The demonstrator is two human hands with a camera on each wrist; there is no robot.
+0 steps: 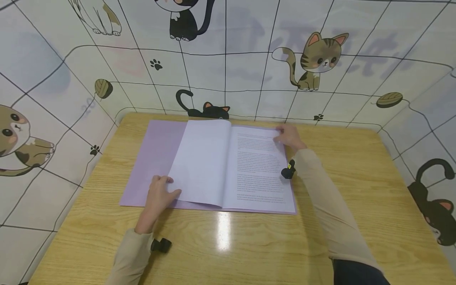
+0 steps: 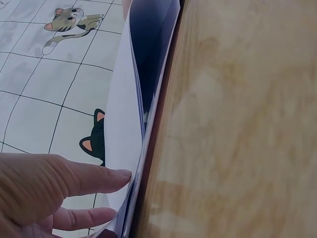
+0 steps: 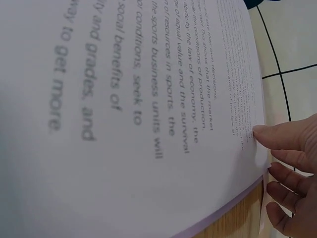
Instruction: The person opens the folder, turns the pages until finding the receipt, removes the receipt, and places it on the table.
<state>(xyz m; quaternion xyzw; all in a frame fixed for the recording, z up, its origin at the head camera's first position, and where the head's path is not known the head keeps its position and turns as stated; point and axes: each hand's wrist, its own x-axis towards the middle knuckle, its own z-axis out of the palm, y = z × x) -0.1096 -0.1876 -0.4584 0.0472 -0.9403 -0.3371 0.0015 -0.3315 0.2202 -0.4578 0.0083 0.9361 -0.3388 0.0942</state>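
Note:
A booklet with a purple cover [image 1: 160,138] lies spread on the wooden table. Its left page [image 1: 201,158] is blank and slightly raised at the lower edge; the right page [image 1: 261,166] carries printed text. My left hand [image 1: 158,196] is at the lower left corner of the blank page, with its thumb [image 2: 106,179] straight against the paper. At the upper right corner of the printed page is my right hand [image 1: 290,136]. Its thumb [image 3: 277,136] lies on the paper's face and the other fingers bend at the edge, pinching the page.
The wooden table [image 1: 349,170] extends around the booklet on both sides and toward me. Behind and beside it stand white walls [image 1: 246,71] with a grid and cartoon cats. A small black device [image 1: 162,245] sits on the left wrist.

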